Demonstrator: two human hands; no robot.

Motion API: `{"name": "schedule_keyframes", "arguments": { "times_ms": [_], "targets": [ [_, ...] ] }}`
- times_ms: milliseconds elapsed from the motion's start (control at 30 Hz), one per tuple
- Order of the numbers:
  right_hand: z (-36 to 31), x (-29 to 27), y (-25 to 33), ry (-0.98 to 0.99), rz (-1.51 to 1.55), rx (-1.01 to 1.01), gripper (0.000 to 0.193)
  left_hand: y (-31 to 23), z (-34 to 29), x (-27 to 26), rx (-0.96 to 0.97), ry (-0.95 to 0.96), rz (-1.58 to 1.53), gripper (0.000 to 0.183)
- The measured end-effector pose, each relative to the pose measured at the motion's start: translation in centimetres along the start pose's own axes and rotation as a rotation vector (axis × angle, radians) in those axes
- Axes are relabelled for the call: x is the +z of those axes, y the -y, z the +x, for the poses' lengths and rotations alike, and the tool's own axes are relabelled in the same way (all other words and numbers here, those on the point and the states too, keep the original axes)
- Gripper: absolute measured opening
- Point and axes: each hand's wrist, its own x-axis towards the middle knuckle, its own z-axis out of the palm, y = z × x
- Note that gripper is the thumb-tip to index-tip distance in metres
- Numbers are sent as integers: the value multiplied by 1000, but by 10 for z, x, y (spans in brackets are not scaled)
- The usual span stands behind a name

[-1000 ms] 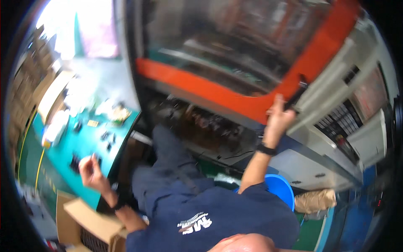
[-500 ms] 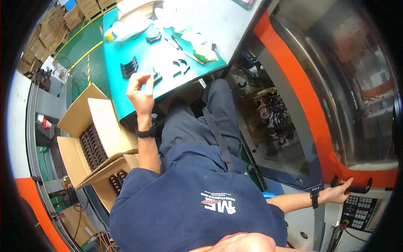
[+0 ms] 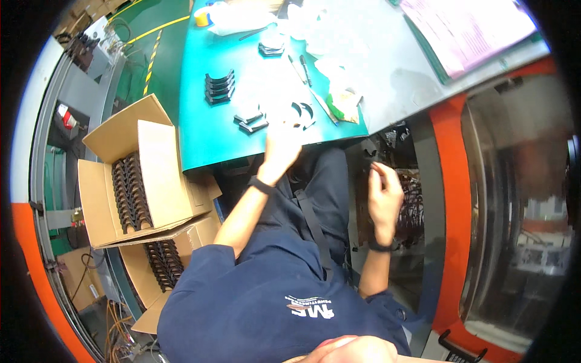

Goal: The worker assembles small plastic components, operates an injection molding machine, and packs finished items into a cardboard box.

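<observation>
Left hand was at the near edge of the green table, beside loose curved black pieces; glare hid its fingertips, so pinch could not be told. Right hand hung near the machine opening, fingers loosely curled, thumb contact unclear. Judged risk: a low sweep could nudge pieces over the edge

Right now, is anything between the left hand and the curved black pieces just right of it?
Nothing visible: the left hand is right beside the curved black pieces at the near edge of the green tabletop. Glare hides whether it touches them.
</observation>
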Motion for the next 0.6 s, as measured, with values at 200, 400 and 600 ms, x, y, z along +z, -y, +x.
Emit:
{"name": "schedule_keyframes", "arguments": {
  "times_ms": [200,400,600],
  "targets": [
    [98,148,-28,175,-57,-405,23,25,-11,69,-154,75,64,38],
    [161,212,-58,141,-477,-587,10,18,1,76,-233,120,57,28],
    [174,238,-62,306,-698,-524,4,32,-13,60,-193,189,-77,18]
  ]
}}
